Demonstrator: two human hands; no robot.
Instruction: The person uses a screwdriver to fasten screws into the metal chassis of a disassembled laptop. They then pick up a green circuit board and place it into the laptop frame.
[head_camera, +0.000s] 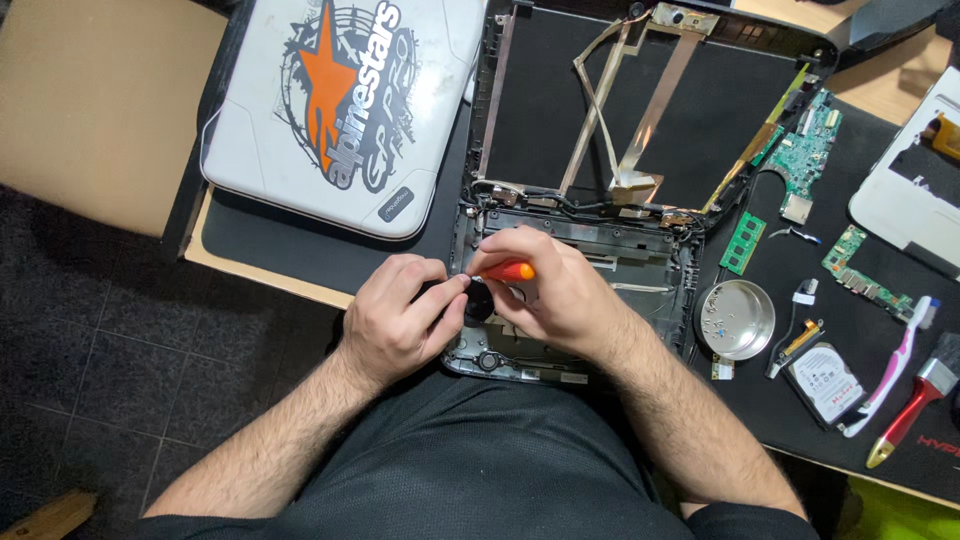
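The right hand (555, 290) is closed around an orange-handled screwdriver (512, 270), its fingers curled over the handle so the shaft and tip stay hidden beneath them. The left hand (400, 315) is pinched shut just beside it, thumb and forefinger meeting at the tool's front end, near a round black part (478, 303) set in the opened laptop base (560, 300). That base lies at the near edge of the desk (300, 250), over the person's lap, with its stripped lid (640, 100) standing open behind, foil strips and cables bared. A white laptop cover (340, 105) with an orange star lies to the left. To the right sit a round metal dish (738, 318) holding small screws, green circuit boards (805, 150), a memory stick (743, 243), a hard drive (825, 380), a pink toothbrush (895, 365) and a red-handled brush (915, 410).

Judging from the grip, this step goes well if the driver stands square to the screw, pressed down firmly while turned slowly, the left fingers steadying the tip so it cannot slip onto nearby cables, and each freed screw going straight into the dish
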